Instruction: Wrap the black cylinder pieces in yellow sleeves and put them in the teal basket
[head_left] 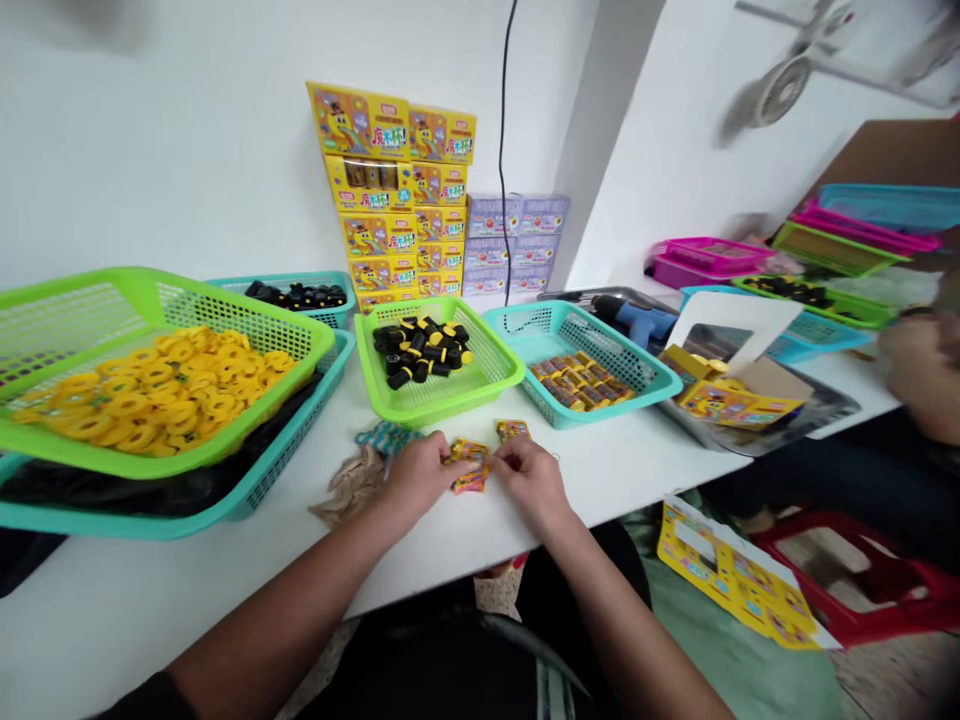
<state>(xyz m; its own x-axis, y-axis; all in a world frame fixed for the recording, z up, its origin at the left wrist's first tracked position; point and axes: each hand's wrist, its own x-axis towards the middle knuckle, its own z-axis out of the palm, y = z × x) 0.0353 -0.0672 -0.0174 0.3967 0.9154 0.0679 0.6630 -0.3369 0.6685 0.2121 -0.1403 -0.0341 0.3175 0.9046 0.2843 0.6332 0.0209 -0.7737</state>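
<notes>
My left hand point(420, 478) and my right hand point(529, 480) rest on the white table point(637, 465) near its front edge. Both pinch a small orange and yellow printed packet point(469, 467) between them. A second small packet point(513, 431) lies just beyond my right hand. Behind my hands stand a green basket point(442, 400) of black and yellow pieces point(420, 349) and a teal basket point(645, 377) of small printed packets point(581, 381). A crumpled brown scrap point(352, 485) lies by my left wrist.
At the left a large green basket point(247, 318) of yellow rings sits in a teal basket. Stacked yellow boxes point(397, 200) line the wall. Another person's hand point(911, 355) works at the right near coloured baskets. A red stool point(862, 580) and a printed card sheet point(731, 575) lie on the floor.
</notes>
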